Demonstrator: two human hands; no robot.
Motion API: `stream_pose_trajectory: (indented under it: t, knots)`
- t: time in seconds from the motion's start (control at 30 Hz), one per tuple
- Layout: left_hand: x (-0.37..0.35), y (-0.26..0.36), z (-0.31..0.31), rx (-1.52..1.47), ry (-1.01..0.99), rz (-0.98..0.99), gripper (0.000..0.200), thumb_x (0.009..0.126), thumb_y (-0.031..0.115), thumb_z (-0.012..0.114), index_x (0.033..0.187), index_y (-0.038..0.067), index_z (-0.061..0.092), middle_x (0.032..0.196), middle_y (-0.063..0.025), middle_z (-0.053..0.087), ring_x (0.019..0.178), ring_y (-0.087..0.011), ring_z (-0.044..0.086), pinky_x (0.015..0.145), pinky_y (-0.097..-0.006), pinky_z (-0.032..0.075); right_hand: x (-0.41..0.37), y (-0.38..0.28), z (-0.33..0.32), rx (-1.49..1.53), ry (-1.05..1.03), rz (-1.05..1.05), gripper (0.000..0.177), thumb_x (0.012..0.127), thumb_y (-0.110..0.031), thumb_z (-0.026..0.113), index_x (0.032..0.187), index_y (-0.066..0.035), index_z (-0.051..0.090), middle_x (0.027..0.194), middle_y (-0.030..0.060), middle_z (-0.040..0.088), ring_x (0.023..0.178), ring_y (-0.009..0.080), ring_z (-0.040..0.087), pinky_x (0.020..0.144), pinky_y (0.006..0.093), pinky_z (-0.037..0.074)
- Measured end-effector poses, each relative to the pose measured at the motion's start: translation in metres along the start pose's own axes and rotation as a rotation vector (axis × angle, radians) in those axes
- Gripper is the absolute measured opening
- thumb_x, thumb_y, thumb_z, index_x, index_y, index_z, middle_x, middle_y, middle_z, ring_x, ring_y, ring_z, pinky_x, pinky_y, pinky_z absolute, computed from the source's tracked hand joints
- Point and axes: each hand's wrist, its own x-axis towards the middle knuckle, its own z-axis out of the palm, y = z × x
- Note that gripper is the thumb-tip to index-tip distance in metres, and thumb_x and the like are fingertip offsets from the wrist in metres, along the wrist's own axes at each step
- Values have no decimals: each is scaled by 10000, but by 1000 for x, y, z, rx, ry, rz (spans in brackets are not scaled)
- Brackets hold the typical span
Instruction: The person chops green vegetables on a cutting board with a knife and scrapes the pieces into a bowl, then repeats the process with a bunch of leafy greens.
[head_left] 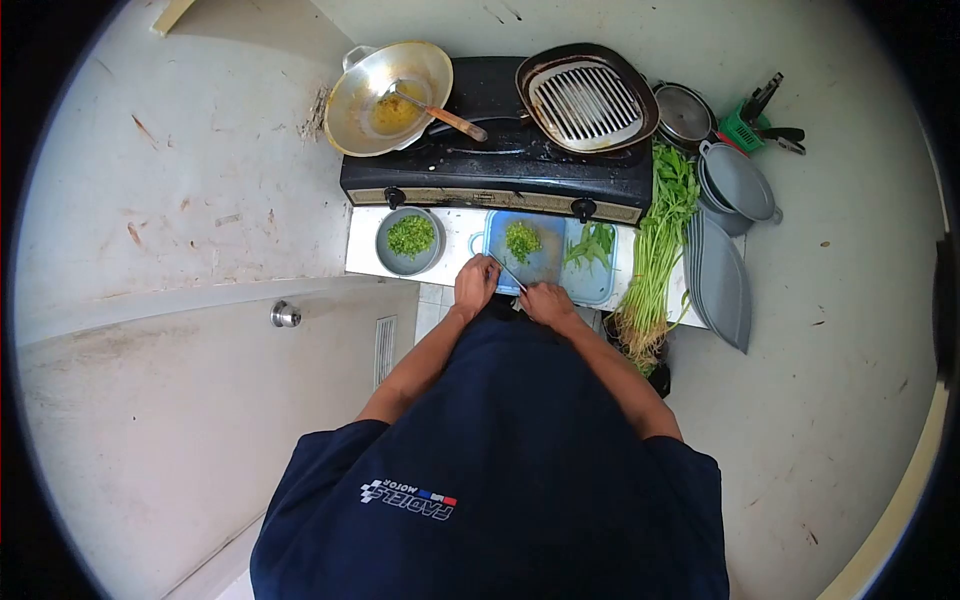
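A knife (510, 274) is held in my right hand (548, 302) at the near edge of the blue cutting board (547, 262). Its thin blade slants up and left toward my left hand (477, 283). The fingers of my left hand are curled together by the board's left corner, close to the blade's tip; whatever they pinch is too small to make out. Chopped greens (522, 241) lie in a small heap on the board's left part. Loose green leaves (591, 246) rest on its right part. Left of the board, a grey bowl (381, 246) contains more chopped greens (410, 236).
Behind the board stands a black gas stove (490, 175) with a wok (350, 105), a wooden-handled spatula (455, 122) and a grill pan (586, 97). To the right are long-stemmed greens (655, 240), grey plates (722, 280), pots (740, 180) and a green utensil basket (738, 130).
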Motion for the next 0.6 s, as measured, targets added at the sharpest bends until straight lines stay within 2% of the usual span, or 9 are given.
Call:
stream_pose_trajectory:
  t: [0.13,0.33,0.6]
  knots:
    - [-1,4,-4,74,-34,12,64,885,105,693,906,46,708,910,-132,653,857,-345,660,757,-450,533,5,-4,0,42,24,-17,345,968,-271,551,883,-2,748,909,239,725,871,401,734,824,508,581]
    - [-7,2,-3,60,34,127,70,884,97,689,924,43,705,906,-142,635,858,-362,652,764,-465,528,7,-4,-4,13,57,-48,334,956,-237,546,862,14,747,880,255,716,860,393,732,816,500,579]
    - [-9,1,0,7,6,2,69,889,90,677,918,39,712,880,-137,647,829,-355,655,753,-447,525,-7,13,-14,64,58,-15,379,971,-297,557,884,20,746,861,254,713,834,411,723,778,507,580]
